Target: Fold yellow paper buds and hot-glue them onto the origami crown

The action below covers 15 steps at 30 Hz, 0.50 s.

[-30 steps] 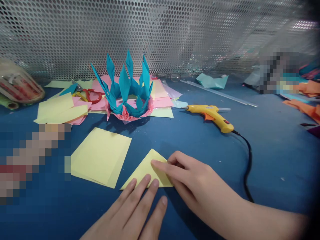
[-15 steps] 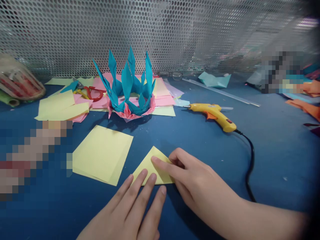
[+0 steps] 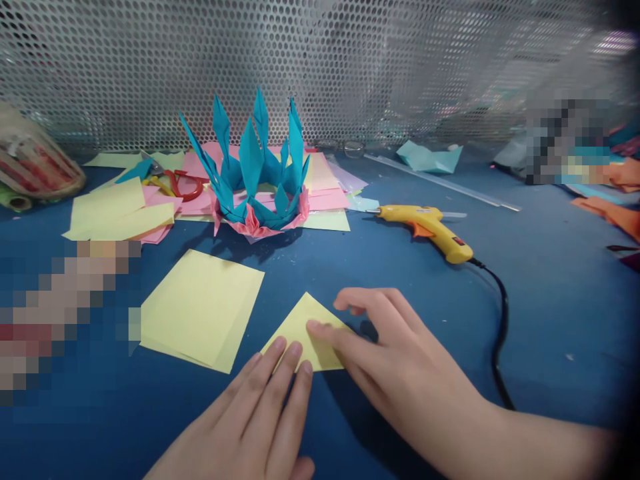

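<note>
Soft light, shadows on blue table (image 3: 440, 293), pixelated patches, dark right edge

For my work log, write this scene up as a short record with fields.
Work piece: folded yellow paper, flat on blue table
Left hand: fingers on the paper's lower left edge
Right hand: thumb over the paper; contact unclear
Left of it: yellow square sheets, stacked slightly askew
Behind: blue-and-pink paper crown, upright
Tool: yellow glue gun, lying right of the crown, black cord attached

Head cam looks fwd & down, close over blue tabletop (image 3: 565, 300)
</note>
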Tool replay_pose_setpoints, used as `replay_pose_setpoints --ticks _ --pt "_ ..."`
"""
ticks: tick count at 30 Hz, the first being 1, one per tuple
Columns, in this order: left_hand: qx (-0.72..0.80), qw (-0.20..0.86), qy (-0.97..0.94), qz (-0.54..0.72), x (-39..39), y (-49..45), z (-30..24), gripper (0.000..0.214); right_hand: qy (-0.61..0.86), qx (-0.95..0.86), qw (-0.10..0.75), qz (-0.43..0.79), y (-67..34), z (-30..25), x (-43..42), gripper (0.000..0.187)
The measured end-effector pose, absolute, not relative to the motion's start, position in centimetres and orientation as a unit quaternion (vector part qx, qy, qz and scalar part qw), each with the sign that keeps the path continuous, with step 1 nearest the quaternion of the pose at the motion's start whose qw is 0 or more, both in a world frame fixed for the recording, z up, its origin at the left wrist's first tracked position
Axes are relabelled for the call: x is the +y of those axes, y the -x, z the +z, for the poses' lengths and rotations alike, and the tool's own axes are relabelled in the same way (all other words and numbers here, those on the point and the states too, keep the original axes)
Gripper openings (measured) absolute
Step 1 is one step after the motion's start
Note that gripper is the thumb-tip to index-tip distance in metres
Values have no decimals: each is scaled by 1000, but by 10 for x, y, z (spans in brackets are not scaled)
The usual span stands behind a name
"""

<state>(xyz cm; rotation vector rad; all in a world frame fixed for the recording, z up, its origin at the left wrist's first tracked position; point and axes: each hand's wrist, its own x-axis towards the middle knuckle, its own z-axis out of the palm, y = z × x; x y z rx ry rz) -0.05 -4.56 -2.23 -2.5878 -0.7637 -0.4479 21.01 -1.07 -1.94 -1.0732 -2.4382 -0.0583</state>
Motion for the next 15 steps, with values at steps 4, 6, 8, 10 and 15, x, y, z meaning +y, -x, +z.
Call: replay_pose_setpoints --ticks 4,6,8,10,15 --pt "-283 194 925 -166 -44 0 -26 39 297 -918 262 9 -213 -15 -9 40" --pt "-296 182 921 -176 -46 0 -29 39 270 -929 252 13 -215 -13 -9 45" --pt "-315 170 913 -196 -47 -1 -31 40 261 -935 239 0 -216 -12 -10 48" --pt "-330 167 904 -214 -48 -3 -31 42 256 -938 232 -11 -216 -12 -11 49" --pt "-299 212 913 -181 -48 -5 -26 46 290 -931 220 6 -225 -12 -14 47"
